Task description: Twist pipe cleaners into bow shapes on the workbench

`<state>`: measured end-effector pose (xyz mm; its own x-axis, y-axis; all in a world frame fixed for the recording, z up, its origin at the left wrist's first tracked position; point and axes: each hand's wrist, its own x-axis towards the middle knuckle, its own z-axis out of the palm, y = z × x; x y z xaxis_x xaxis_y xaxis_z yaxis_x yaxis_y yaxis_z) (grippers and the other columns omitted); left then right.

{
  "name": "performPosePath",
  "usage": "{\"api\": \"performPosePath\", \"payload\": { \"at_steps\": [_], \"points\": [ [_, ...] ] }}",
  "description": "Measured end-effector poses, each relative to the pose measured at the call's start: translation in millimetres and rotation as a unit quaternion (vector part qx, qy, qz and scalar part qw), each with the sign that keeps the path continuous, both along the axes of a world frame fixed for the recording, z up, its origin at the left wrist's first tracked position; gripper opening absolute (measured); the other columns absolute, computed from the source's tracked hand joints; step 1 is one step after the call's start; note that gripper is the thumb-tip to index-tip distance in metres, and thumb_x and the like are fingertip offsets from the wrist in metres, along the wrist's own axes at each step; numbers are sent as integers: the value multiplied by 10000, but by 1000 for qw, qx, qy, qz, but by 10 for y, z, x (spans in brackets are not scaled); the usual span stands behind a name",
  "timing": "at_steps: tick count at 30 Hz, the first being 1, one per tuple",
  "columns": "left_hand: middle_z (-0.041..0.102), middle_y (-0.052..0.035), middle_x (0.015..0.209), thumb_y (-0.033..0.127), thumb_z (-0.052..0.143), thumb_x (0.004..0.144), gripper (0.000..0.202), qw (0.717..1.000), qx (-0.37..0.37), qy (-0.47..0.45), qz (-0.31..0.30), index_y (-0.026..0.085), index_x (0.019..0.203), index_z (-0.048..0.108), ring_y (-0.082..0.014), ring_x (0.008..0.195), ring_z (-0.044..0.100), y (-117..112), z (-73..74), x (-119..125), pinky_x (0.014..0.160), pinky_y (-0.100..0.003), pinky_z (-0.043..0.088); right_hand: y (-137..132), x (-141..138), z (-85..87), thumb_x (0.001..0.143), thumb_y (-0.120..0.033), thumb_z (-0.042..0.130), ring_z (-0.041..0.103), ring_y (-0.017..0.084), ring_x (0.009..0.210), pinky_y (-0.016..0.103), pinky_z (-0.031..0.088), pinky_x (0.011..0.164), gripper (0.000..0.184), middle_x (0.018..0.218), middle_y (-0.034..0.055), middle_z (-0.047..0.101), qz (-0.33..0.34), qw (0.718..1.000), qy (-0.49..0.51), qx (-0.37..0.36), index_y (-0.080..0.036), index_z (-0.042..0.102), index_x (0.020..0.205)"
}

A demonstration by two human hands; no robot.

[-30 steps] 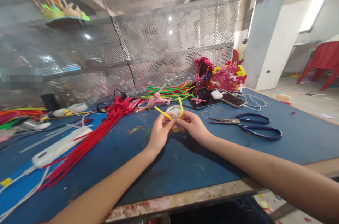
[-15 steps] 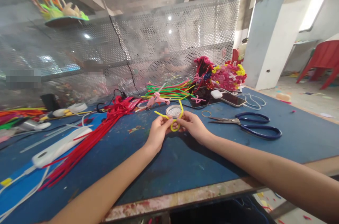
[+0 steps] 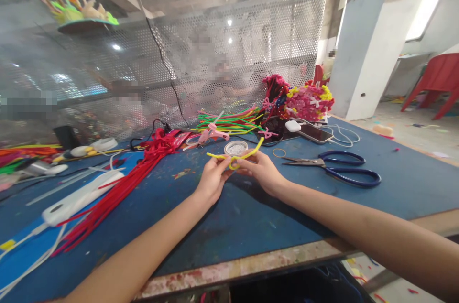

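Over the middle of the blue table (image 3: pixel 251 217), my left hand (image 3: pixel 212 179) and my right hand (image 3: pixel 263 169) both pinch one yellow pipe cleaner (image 3: pixel 247 154). It is bent into a small loop between my fingertips, with one free end pointing left and the other rising to the right. A small round clear container (image 3: pixel 235 148) sits just behind my fingers. A bundle of red pipe cleaners (image 3: pixel 122 188) lies to the left of my left hand.
Blue-handled scissors (image 3: pixel 337 171) lie right of my hands, near a rubber band (image 3: pixel 279 153), a phone (image 3: pixel 316 134) and white earbud case (image 3: pixel 293 126). Green and yellow pipe cleaners (image 3: pixel 229 124) and pink-yellow craft flowers (image 3: pixel 304 100) sit at the back. A white glue gun (image 3: pixel 77 200) lies left. A perforated metal screen (image 3: pixel 215 54) stands behind.
The pipe cleaner's two ends, first crossed upward, have been drawn down and apart; the loop between my fingers is smaller and flatter. My hands stayed in about the same place.
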<state>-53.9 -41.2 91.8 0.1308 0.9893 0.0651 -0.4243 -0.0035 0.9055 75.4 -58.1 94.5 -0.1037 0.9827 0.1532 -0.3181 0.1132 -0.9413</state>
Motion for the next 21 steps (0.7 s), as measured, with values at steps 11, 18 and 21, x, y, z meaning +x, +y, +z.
{"api": "performPosePath", "payload": {
  "at_steps": [11,18,21],
  "points": [
    [627,8,691,262,766,555,293,998,27,56,25,132,741,581,-100,633,591,-24,38,-15,575,-191,457,14,37,4,659,-335,690,609,112,658,188,478,527,241,688,-13,609,-19,997,-68,-2,-171,534,744],
    [658,-7,719,308,771,543,275,995,37,88,-3,131,699,630,-132,710,610,-34,34,-31,679,-251,494,40,61,15,640,-319,702,598,104,615,196,486,519,239,656,-20,598,-14,994,-107,22,-166,555,750],
    [669,-20,743,322,773,535,290,994,19,100,-27,137,731,665,-128,683,606,-42,43,-39,633,-237,487,42,76,24,630,-349,708,581,87,586,183,476,495,278,665,-18,603,21,994,-102,18,-164,572,786]
  ]
}}
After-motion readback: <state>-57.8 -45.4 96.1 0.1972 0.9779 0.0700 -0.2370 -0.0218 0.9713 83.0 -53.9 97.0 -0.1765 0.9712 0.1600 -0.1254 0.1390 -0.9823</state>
